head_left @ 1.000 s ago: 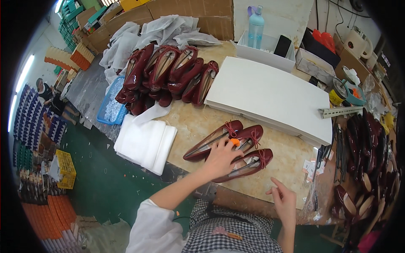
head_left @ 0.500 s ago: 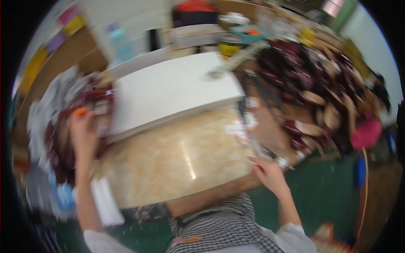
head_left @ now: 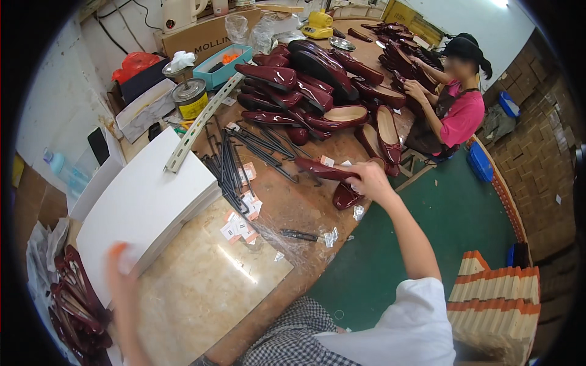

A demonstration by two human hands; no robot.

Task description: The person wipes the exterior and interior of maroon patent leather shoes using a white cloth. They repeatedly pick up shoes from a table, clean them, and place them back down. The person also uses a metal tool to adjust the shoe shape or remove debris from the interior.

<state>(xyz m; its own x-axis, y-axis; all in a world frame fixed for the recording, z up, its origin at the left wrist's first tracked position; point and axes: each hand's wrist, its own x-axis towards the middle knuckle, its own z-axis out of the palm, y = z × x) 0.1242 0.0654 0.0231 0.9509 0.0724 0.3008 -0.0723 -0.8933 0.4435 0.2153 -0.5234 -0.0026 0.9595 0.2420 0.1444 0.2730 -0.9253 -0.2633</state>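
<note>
Maroon shoe [head_left: 323,168] heel hidden in right hand [head_left: 366,179] — left hand [head_left: 122,274] blurred.

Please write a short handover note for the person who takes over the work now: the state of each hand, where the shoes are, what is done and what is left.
Right hand: stretched out to the right, closed on a dark red shoe at the near edge of the big shoe pile.
Left hand: blurred, raised near the white board; something orange shows at the fingertips, and I cannot tell if it grips anything.
Done: a small group of red shoes lies at the far left of the table.
Left: the large pile on the right is not yet handled.
</note>
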